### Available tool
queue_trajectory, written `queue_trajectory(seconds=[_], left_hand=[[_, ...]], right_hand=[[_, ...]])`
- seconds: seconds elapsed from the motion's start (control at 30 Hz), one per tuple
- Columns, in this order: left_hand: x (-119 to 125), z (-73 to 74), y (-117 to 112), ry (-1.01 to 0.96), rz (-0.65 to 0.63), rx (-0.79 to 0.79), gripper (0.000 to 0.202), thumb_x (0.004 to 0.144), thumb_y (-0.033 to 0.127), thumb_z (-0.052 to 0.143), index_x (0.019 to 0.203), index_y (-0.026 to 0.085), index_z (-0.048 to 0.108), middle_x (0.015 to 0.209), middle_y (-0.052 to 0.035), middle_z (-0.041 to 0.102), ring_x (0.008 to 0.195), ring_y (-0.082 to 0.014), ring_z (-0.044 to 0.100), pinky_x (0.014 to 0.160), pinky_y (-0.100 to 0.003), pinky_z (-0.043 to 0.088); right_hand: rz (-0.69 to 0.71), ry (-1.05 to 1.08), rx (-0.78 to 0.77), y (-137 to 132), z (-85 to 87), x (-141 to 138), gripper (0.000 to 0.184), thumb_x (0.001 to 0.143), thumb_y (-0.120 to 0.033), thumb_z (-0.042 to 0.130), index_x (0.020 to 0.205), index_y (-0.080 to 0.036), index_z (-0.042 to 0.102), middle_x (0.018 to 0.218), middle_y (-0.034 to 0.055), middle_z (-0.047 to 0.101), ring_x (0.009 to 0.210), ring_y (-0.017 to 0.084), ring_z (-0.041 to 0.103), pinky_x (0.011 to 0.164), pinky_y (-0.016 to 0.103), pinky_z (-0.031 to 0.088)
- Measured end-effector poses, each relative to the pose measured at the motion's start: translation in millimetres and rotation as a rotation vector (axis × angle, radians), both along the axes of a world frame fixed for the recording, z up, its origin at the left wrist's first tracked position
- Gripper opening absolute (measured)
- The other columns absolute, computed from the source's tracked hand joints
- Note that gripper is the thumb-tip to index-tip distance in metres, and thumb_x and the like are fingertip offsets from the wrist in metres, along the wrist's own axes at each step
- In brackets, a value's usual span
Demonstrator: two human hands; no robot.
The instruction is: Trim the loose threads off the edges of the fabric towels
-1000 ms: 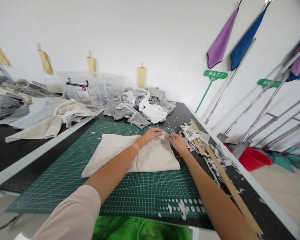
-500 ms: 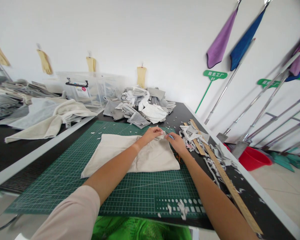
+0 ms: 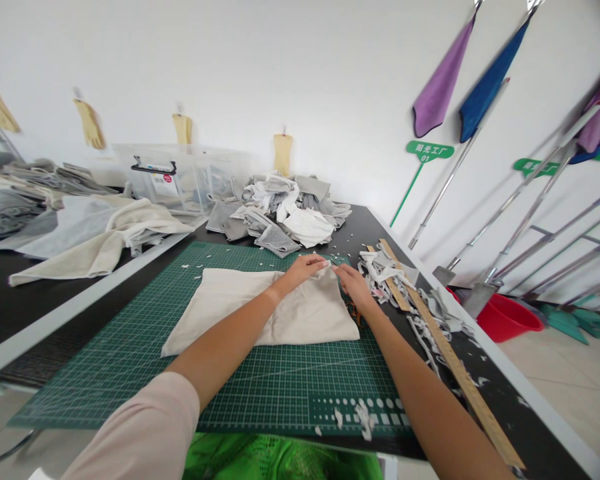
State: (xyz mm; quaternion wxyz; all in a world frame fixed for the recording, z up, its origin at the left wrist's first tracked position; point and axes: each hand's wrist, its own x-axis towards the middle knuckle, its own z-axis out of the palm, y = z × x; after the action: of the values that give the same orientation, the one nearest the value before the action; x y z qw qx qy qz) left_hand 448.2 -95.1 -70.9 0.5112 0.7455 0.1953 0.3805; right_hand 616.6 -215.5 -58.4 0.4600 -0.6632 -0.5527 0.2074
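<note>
A cream cloth lies in a flat rectangle on the green cutting mat. My left hand rests over its far edge and pinches it near the far right corner. Close beside it, my right hand is closed, with its fingertips pressed together at that same corner. What those right fingers hold is hidden; the small blue-handled tool seen earlier does not show. An orange object, partly covered, lies between the cloth's right edge and my right wrist.
Grey and white cloths are heaped behind the mat. More cloths and a clear plastic box are at the left. Fabric strips and a long wooden ruler lie along the right. A red basin stands on the floor.
The blue-handled tool that showed in my right hand is out of sight. My right fingers have turned and closed at the cloth's corner. My left hand has hardly moved.
</note>
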Motion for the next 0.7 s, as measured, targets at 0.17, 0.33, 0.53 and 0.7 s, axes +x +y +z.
queue_trajectory(seconds=[0.17, 0.33, 0.53, 0.7], left_hand=[[1.9, -2.8, 0.6, 0.014, -0.028, 0.008, 0.048, 0.08, 0.058, 0.074, 0.096, 0.013, 0.077, 0.089, -0.0062, 0.072, 0.08, -0.0164, 0.059, 0.076, -0.029, 0.045], [3.7, -3.4, 2.6, -0.017, -0.041, -0.016, 0.045, 0.079, 0.058, 0.074, 0.089, 0.014, 0.078, 0.09, -0.0066, 0.074, 0.088, -0.0187, 0.063, 0.085, -0.03, 0.048], [5.9, -6.8, 6.5, -0.092, -0.003, -0.039, 0.04, 0.075, 0.053, 0.079, 0.089, 0.015, 0.077, 0.09, -0.0066, 0.074, 0.086, -0.0178, 0.063, 0.083, -0.03, 0.049], [7.9, -10.2, 7.4, -0.124, -0.004, -0.08, 0.04, 0.075, 0.051, 0.08, 0.09, 0.014, 0.077, 0.09, -0.0066, 0.074, 0.085, -0.0172, 0.063, 0.083, -0.03, 0.048]], right_hand=[[0.031, -0.145, 0.095, 6.4, -10.0, 7.2, 0.033, 0.09, -0.054, 0.058, 0.083, -0.022, 0.065, 0.079, -0.0001, 0.061, 0.077, 0.019, 0.054, 0.07, 0.029, 0.037], [0.021, -0.179, 0.09, 9.0, -13.9, 10.7, 0.032, 0.09, -0.052, 0.057, 0.085, -0.022, 0.067, 0.082, 0.0004, 0.064, 0.081, 0.021, 0.057, 0.074, 0.03, 0.037], [0.005, -0.19, 0.084, 8.6, -14.3, 9.8, 0.033, 0.09, -0.053, 0.057, 0.082, -0.022, 0.066, 0.079, -0.0003, 0.062, 0.078, 0.021, 0.054, 0.071, 0.03, 0.035], [-0.023, -0.17, 0.05, 5.7, -10.6, 5.0, 0.034, 0.091, -0.057, 0.057, 0.087, -0.024, 0.065, 0.076, -0.0016, 0.059, 0.071, 0.019, 0.05, 0.067, 0.03, 0.034]])
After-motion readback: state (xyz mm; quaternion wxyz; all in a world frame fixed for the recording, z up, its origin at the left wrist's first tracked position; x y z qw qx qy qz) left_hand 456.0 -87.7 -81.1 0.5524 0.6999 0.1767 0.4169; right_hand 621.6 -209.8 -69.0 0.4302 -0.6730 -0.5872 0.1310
